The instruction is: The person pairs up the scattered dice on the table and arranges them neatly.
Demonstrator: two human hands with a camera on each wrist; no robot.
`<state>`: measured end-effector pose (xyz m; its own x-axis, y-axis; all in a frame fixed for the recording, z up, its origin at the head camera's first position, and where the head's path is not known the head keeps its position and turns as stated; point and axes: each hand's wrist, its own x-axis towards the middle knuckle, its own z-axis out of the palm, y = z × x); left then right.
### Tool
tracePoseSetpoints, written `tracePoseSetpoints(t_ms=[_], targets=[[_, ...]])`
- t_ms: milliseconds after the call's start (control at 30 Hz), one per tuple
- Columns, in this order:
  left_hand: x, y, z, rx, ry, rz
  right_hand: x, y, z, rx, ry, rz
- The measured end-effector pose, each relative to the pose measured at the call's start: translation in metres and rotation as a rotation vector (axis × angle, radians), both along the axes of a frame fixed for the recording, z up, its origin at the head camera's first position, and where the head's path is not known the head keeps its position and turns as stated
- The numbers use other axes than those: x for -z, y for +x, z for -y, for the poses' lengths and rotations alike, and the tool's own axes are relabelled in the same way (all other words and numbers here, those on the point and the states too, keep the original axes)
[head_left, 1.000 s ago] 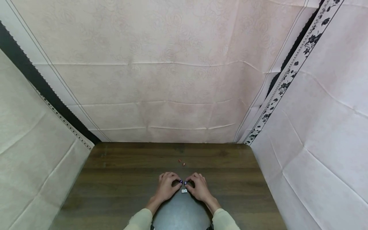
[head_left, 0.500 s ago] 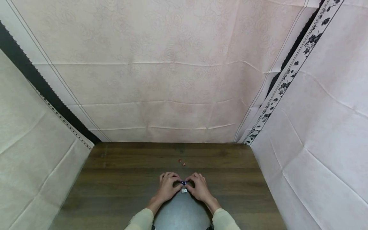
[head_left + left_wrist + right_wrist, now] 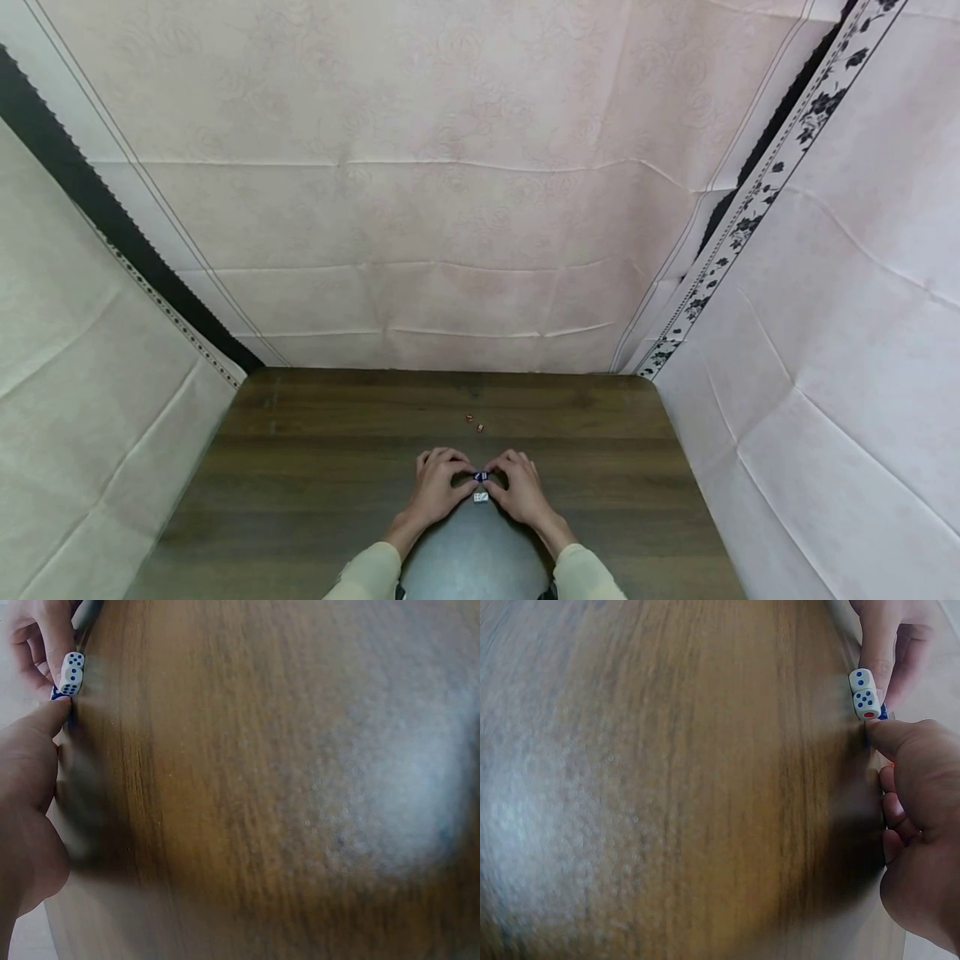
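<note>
Two dark blue dice sit side by side in the head view, a left blue die (image 3: pixel 476 477) and a right blue die (image 3: pixel 484 477). My left hand (image 3: pixel 438 487) pinches the left one between thumb and index finger. From the other side, my right hand (image 3: pixel 519 490) pinches the right one the same way. Just nearer to me stands a pair of white dice (image 3: pixel 481 497), touching each other. In the right wrist view the white dice (image 3: pixel 865 695) show blue pips and one red pip, and partly hide the blue dice (image 3: pixel 883 712) behind them.
Two small red dice (image 3: pixel 480 428) lie apart on the wooden table (image 3: pixel 337 467), beyond the hands. Pale cloth (image 3: pixel 480 208) hangs behind the table's far edge and along both sides. A grey rounded shape (image 3: pixel 476 554) lies between the forearms.
The left hand has moved slightly right with its blue die, closing the gap to the right one. The right hand, white dice and red dice have stayed in place.
</note>
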<state>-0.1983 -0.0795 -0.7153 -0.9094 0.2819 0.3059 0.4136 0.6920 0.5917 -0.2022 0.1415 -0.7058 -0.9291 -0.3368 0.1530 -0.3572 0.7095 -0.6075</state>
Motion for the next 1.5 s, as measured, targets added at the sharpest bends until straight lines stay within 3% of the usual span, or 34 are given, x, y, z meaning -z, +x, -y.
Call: tracePoseSetpoints(t_ms=[1133,1500], targets=[[-0.003,0.002,0.001,-0.007,-0.02,0.051,-0.001,0.001,-0.002,-0.031,-0.039,0.038],[-0.001,0.001,0.001,-0.007,-0.016,0.043,-0.011,-0.004,-0.014,-0.052,-0.144,0.107]])
